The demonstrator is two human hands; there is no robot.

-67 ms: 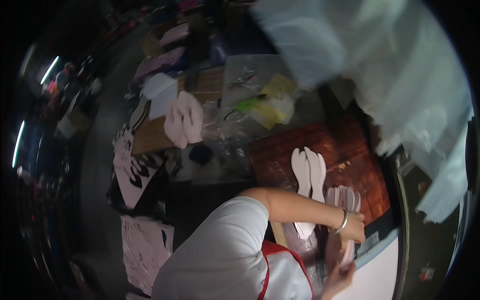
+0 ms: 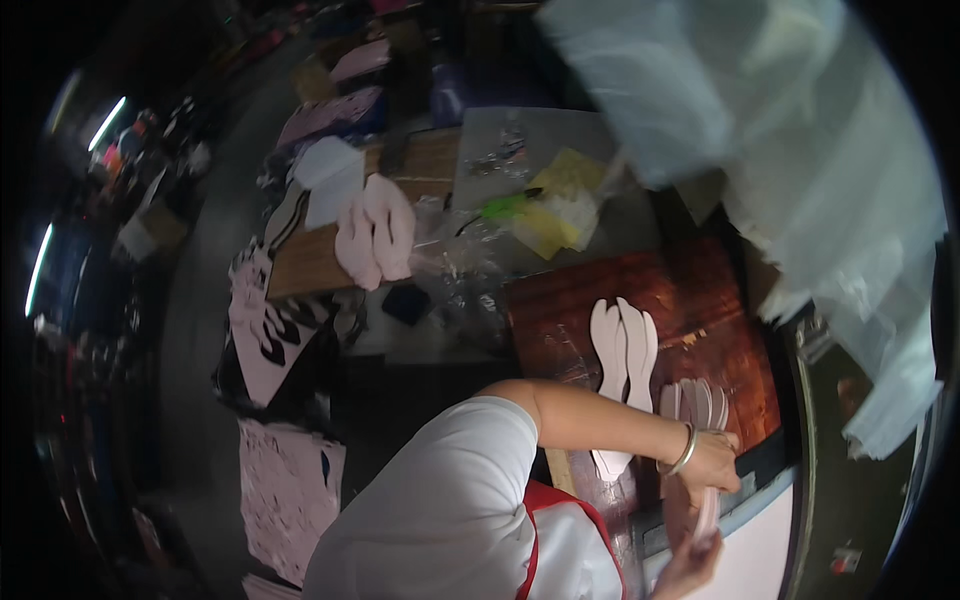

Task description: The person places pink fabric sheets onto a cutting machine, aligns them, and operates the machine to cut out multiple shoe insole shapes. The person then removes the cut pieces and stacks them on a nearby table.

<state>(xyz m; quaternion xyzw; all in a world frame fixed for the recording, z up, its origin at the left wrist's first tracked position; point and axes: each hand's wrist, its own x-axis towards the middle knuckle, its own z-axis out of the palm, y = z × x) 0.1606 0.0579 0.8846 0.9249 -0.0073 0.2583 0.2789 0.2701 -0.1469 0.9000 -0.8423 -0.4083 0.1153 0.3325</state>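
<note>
Across the work surface reaches my left arm, a metal bangle at the wrist. My left hand (image 2: 712, 464) is closed over a stack of pale pink insoles (image 2: 696, 402), whose rounded ends fan out beyond it. Closer to me, my right hand (image 2: 688, 570) grips the near end of the same stack, its fingers partly blurred. Just left of the held stack, more pale insoles (image 2: 612, 345) lie in a double row on the reddish-brown board (image 2: 560, 300); my left forearm covers their middle.
A sheer pale plastic sheet (image 2: 800, 130) hangs at upper right. Beyond the board lie yellow paper (image 2: 560, 235) and crumpled clear film. Further left, pink insoles (image 2: 376, 232) rest on a wooden plank (image 2: 310, 270). Cut-out pink sheets (image 2: 290, 495) are piled at my left.
Both hands keep their grip on the stack, which has shifted only slightly. The whole view has moved a little.
</note>
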